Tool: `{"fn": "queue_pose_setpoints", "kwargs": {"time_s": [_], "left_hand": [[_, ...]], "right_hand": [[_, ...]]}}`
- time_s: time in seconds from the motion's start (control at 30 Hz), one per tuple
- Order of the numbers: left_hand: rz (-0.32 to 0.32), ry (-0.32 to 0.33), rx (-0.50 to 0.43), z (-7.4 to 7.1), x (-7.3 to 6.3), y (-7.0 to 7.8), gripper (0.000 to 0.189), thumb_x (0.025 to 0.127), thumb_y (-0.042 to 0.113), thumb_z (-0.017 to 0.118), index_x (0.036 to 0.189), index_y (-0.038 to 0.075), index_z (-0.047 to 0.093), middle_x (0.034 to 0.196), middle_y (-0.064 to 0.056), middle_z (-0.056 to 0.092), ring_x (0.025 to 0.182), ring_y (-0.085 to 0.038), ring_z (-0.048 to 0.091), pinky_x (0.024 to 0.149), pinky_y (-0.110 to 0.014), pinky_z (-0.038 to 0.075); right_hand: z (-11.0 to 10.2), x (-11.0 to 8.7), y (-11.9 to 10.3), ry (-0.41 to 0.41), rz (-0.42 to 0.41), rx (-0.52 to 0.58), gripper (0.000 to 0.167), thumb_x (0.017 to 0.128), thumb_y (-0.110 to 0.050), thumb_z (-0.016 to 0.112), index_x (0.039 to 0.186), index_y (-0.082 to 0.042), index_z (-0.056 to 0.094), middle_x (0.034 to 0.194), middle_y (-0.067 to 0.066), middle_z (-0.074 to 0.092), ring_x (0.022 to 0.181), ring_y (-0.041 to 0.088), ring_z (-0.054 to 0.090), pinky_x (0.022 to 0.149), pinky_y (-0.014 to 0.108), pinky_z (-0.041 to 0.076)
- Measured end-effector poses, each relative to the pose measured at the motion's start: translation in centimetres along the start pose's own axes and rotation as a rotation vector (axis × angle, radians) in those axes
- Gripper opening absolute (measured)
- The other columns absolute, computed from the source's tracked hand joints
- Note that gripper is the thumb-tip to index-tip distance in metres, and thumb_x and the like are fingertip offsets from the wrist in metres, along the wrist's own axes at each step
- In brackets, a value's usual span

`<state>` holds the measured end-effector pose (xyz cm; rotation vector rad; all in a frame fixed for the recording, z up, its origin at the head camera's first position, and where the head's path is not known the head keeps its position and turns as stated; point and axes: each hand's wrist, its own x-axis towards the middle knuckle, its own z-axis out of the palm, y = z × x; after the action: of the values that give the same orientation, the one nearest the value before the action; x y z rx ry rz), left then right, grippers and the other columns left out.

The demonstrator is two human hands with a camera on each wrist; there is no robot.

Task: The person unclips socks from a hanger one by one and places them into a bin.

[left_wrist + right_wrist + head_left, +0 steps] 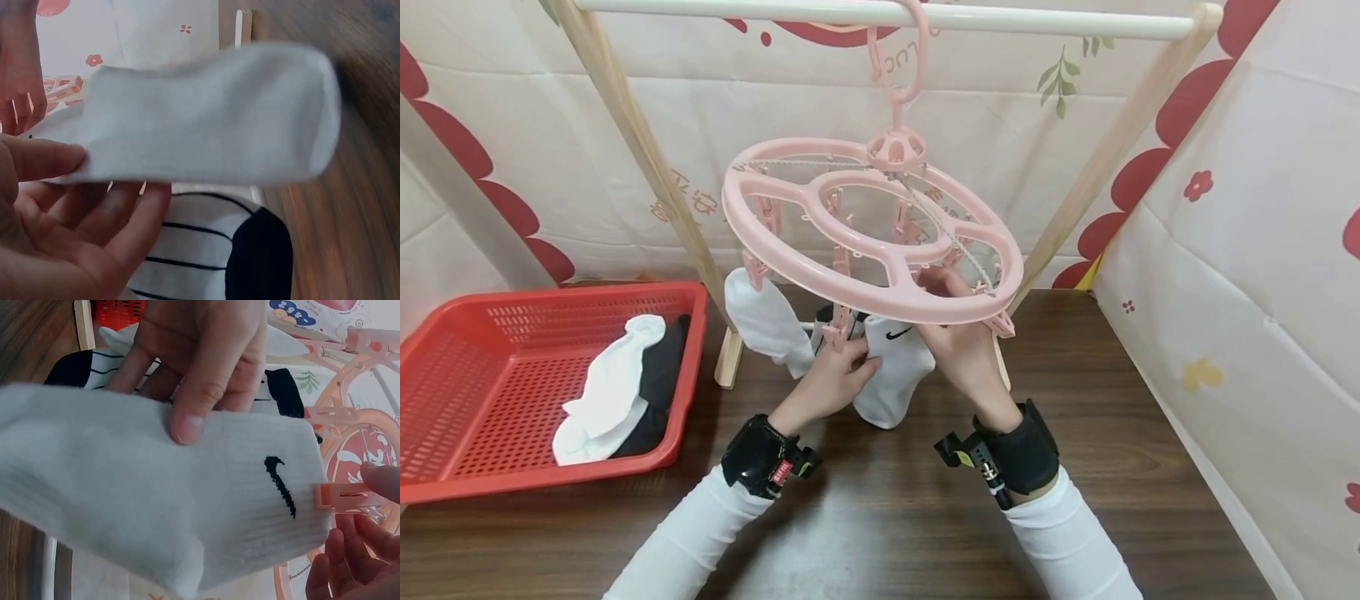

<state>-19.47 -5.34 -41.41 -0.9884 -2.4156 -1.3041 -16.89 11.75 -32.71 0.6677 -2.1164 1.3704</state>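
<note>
A white sock [897, 371] with a black swoosh hangs below the front of a pink round drying hanger [820, 279]. My left hand [833, 379] pinches this sock along its edge between thumb and fingers, as the left wrist view [81, 212] also shows. My right hand [958, 346] is at the cuff, its thumb and fingers about a pink clip [350, 497] that sits on the cuff. Behind the left hand hangs a striped sock [194, 244] with a black end. Another white sock [766, 321] hangs from a clip at the hanger's left.
A red basket [497, 479] on the left holds white socks [613, 379] and a black sock [662, 367]. The hanger hooks over a white rail [1037, 21] on wooden legs [647, 150]. Several other clips hang from the ring. A printed cloth stands behind the brown table [865, 517].
</note>
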Motion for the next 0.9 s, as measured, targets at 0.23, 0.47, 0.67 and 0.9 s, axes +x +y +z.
{"fn": "queue_pose_setpoints", "kwargs": {"time_s": [0.23, 0.47, 0.67, 0.9], "left_hand": [[-0.027, -0.031, 0.022, -0.4, -0.4, 0.2, 0.024, 0.090, 0.001, 0.061, 0.070, 0.004, 0.049, 0.086, -0.013, 0.055, 0.083, -0.020, 0.054, 0.075, -0.037, 0.043], [-0.068, -0.050, 0.013, -0.5, -0.7, -0.1, 0.030, 0.091, 0.002, 0.061, 0.066, 0.008, 0.046, 0.062, 0.005, 0.035, 0.057, -0.011, 0.036, 0.056, -0.028, 0.033], [-0.070, -0.038, -0.007, -0.4, -1.0, -0.1, 0.041, 0.088, 0.001, 0.063, 0.061, 0.012, 0.034, 0.061, 0.009, 0.023, 0.054, -0.007, 0.026, 0.054, -0.026, 0.028], [-0.046, -0.093, 0.110, -0.4, -1.7, -0.5, 0.037, 0.088, 0.002, 0.064, 0.062, 0.012, 0.039, 0.059, 0.008, 0.027, 0.052, -0.008, 0.032, 0.051, -0.025, 0.032]], "right_hand": [[-0.1, -0.1, 2.8, -0.033, -0.031, 0.023, 0.029, 0.086, 0.008, 0.065, 0.114, 0.009, 0.056, 0.110, 0.021, 0.060, 0.100, 0.024, 0.056, 0.088, 0.031, 0.043], [0.0, -0.1, 2.7, -0.051, -0.060, 0.073, 0.028, 0.088, 0.008, 0.062, 0.115, 0.009, 0.057, 0.111, 0.019, 0.061, 0.102, 0.023, 0.056, 0.091, 0.034, 0.043], [0.0, -0.3, 2.7, -0.039, -0.034, 0.074, 0.030, 0.087, 0.010, 0.061, 0.116, 0.010, 0.057, 0.113, 0.020, 0.062, 0.104, 0.024, 0.058, 0.092, 0.032, 0.043], [-0.5, 0.0, 2.9, -0.012, -0.025, 0.071, 0.023, 0.089, 0.009, 0.060, 0.112, 0.011, 0.058, 0.107, 0.020, 0.063, 0.096, 0.022, 0.057, 0.086, 0.029, 0.043]]}}
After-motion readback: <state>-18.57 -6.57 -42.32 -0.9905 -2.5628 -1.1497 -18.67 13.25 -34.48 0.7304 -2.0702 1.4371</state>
